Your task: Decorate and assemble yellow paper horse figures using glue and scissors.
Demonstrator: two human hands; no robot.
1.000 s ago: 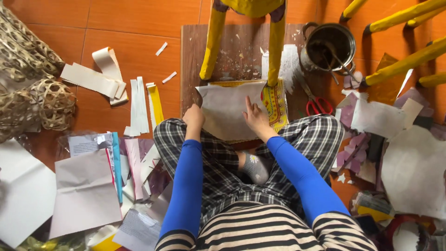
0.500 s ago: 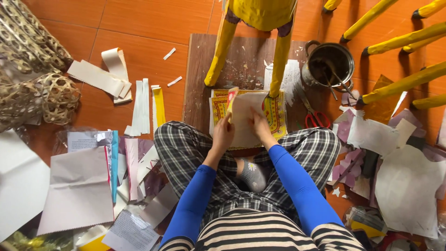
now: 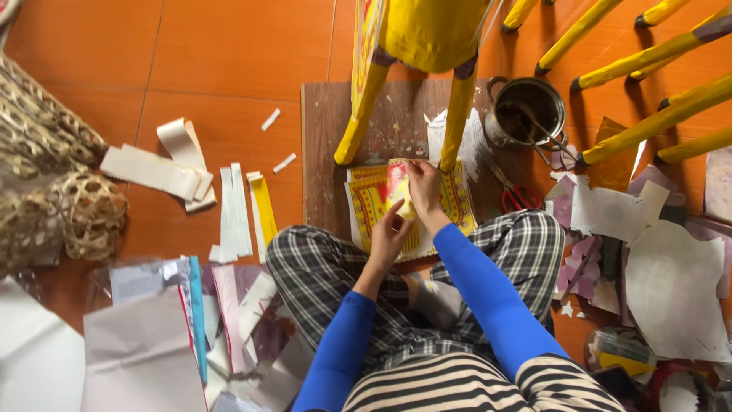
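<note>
Your left hand [image 3: 389, 233] and right hand [image 3: 423, 185] meet over the small folded piece of yellow-and-red printed paper [image 3: 398, 191], just in front of the brown wooden board [image 3: 324, 145] lying on the orange tiled floor [image 3: 229, 61]. Both grips are pinching that piece — the right hand's fingers closed on its upper edge, the left hand's fingertips closed on its lower edge — and the piece stands lifted a little above the larger yellow-and-red printed sheet [image 3: 450, 200] spread at the board's near edge.

On the board stand the two front legs of the yellow papier-mâché animal figure [image 3: 427, 34], one to each side of the held piece. At the board's right edge sits the dark metal pot with a brush in it [image 3: 528, 111], and just below the pot lie the red-handled scissors [image 3: 518, 197].

Left of the board you have white and yellow paper strips [image 3: 240, 210] on the floor, and farther left the woven bamboo frame [image 3: 53, 191]. Right of the board, scraps of white and purple paper [image 3: 656, 259] are scattered — some overlapping. Near the board's lower left corner lies a pile of grey and pink sheets [image 3: 152, 336], beside your checked trouser leg.
</note>
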